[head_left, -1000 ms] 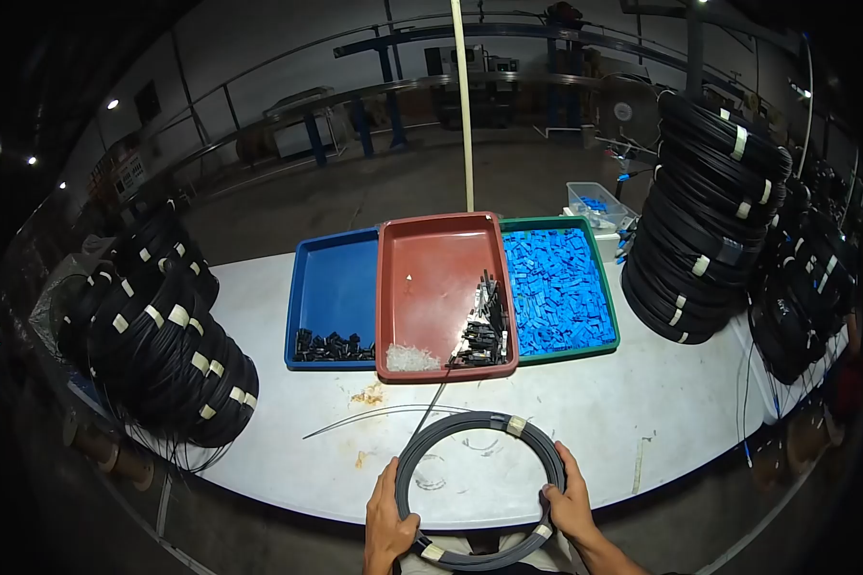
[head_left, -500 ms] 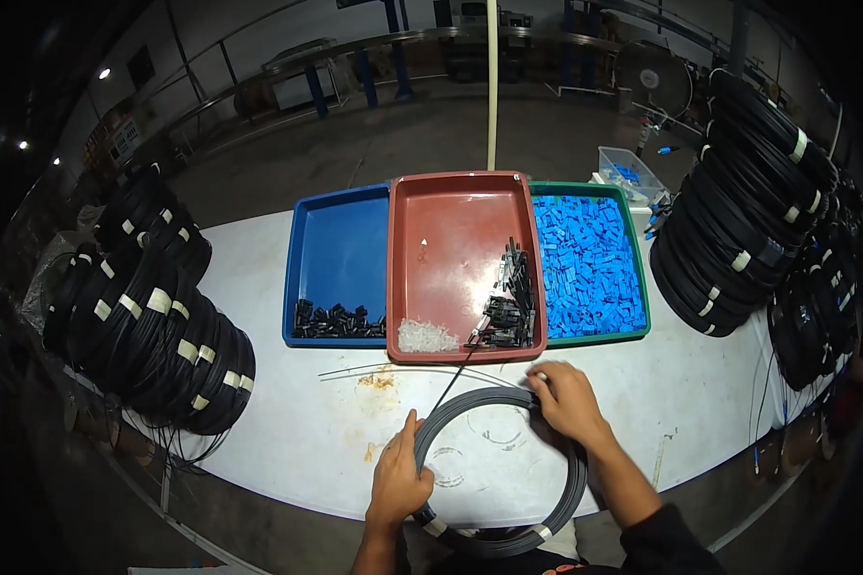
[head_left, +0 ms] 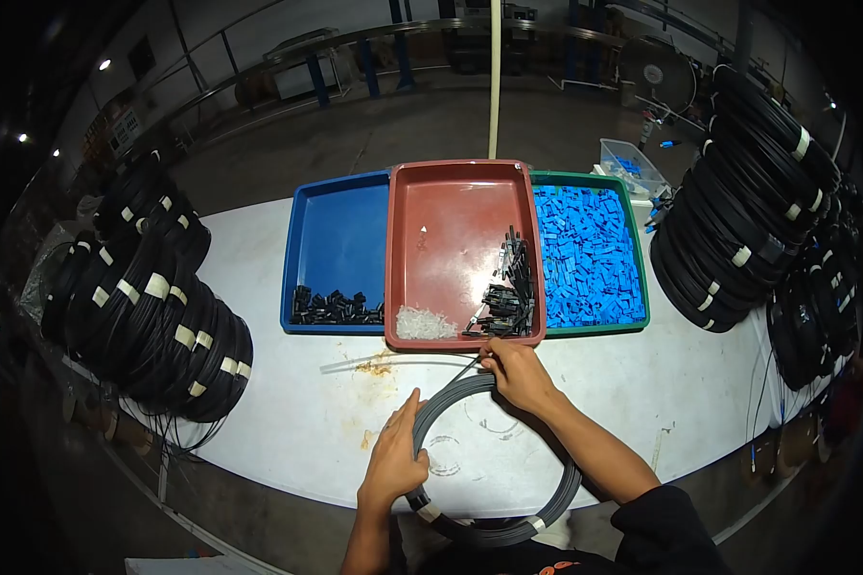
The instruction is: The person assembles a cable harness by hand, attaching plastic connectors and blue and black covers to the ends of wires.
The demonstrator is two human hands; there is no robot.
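Observation:
A coil of dark cable, bound with pale tape, stands tilted at the table's front edge. My left hand is closed round the coil's left side, its index finger pointing up along it. At the top of the coil, my right hand pinches a cable end close to the red tray's front rim. Thin cable ends stretch left from there across the table. The red tray holds black parts on its right and small clear pieces at its front left.
A blue tray with black pieces and a green-rimmed tray full of blue connectors flank the red one. Tall stacks of black coils stand at left and right. A clear bin sits behind; a pale pole rises beyond the trays.
My right hand has moved left and up from the coil's upper right to the cable near the red tray. My left hand stays on the coil. The view has shifted slightly.

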